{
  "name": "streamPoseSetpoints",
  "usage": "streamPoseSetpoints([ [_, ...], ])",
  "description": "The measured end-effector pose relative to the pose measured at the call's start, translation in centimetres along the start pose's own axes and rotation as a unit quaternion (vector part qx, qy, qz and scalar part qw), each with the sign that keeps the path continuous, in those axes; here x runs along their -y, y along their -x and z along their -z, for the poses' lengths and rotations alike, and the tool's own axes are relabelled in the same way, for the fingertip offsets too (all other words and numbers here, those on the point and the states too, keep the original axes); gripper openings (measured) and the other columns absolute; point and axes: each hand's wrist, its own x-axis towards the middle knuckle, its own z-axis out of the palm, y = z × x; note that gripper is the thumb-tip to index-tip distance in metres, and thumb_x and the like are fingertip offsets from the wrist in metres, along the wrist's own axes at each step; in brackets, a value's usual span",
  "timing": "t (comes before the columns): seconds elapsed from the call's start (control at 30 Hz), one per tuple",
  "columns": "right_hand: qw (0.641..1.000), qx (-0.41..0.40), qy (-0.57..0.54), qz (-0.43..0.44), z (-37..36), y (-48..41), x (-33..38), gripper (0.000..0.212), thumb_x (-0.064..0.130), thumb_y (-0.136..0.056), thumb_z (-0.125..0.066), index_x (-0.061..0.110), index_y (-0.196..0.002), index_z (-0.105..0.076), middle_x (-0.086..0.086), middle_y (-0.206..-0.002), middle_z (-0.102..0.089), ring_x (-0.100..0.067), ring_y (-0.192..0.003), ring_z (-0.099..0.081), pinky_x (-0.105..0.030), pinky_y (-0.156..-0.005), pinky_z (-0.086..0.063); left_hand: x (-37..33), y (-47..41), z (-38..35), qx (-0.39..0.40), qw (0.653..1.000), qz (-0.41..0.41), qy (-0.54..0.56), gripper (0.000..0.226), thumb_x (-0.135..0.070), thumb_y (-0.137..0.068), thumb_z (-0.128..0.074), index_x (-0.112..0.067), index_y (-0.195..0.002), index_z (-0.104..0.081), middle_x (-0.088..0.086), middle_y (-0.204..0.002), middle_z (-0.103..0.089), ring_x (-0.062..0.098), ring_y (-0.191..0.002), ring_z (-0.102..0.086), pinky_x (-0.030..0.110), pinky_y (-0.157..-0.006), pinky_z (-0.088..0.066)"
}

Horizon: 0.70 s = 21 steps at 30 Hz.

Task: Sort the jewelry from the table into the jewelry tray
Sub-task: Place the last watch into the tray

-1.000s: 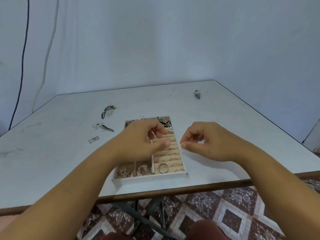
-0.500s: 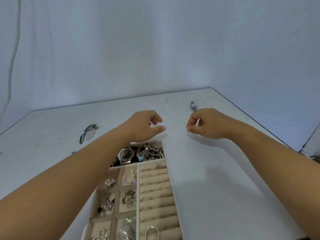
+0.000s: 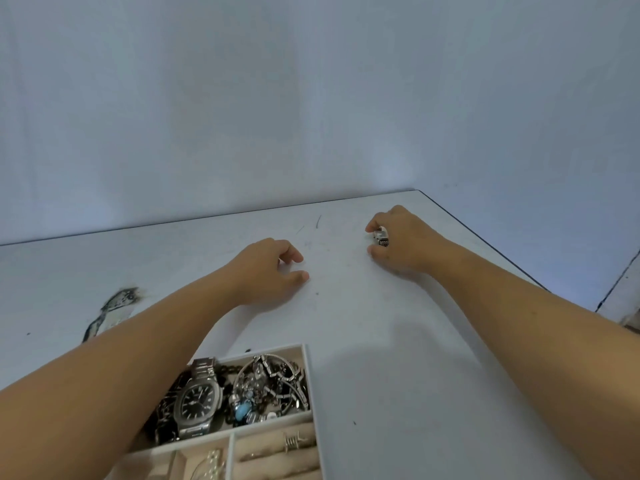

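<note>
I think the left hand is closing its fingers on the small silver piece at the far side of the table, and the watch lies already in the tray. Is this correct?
Not quite. In the head view it is the right hand whose fingers close around the small silver piece on the table. The left hand rests on the table, holding nothing. The watch does lie in the tray.

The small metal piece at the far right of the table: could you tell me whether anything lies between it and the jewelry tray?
Nothing visible does. The right hand is closing on the small metal piece, and only bare table separates it from the jewelry tray.
</note>
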Motion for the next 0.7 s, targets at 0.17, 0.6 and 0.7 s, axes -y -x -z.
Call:
streamPoseSetpoints([
  [0.17, 0.997, -0.019, 0.014, -0.067, -1.6, -1.6, 0.0, 0.041, 0.029, -0.092, -0.051, 0.019, -0.131, -0.048, -0.007, -0.128, -0.05, -0.028, -0.12, -0.043, -0.033, -0.093, -0.039, 0.7, 0.0, 0.0, -0.004, 1.0, -0.009, -0.012, 0.033, -0.044, -0.084, -0.063, -0.029, -0.113, -0.058, -0.007, -0.112, -0.052, 0.01, -0.102, -0.05, 0.022, -0.084, -0.035],
  [0.6, 0.999, 0.036, -0.035, -0.015, -0.6, 1.0, 3.8, 0.042, 0.026, -0.093, -0.055, 0.017, -0.133, -0.048, -0.004, -0.136, -0.049, -0.02, -0.119, -0.048, -0.022, -0.089, -0.034, 2.2, 2.8, 0.7, 0.031, 0.987, 0.035, -0.153, 0.069, -0.061, -0.092, -0.032, -0.031, -0.151, -0.01, 0.001, -0.16, -0.007, 0.021, -0.148, -0.002, 0.046, -0.118, -0.012],
  [0.7, 0.997, 0.037, -0.058, 0.019, -0.2, 2.4, 5.6, 0.037, 0.026, -0.093, -0.055, 0.018, -0.13, -0.051, -0.003, -0.131, -0.053, -0.016, -0.112, -0.051, -0.021, -0.084, -0.034, 2.7, 4.2, 1.7, 0.025, 0.985, 0.049, -0.165, 0.071, -0.061, -0.092, -0.031, -0.031, -0.151, -0.006, 0.002, -0.16, -0.004, 0.023, -0.148, 0.002, 0.048, -0.118, -0.012],
])
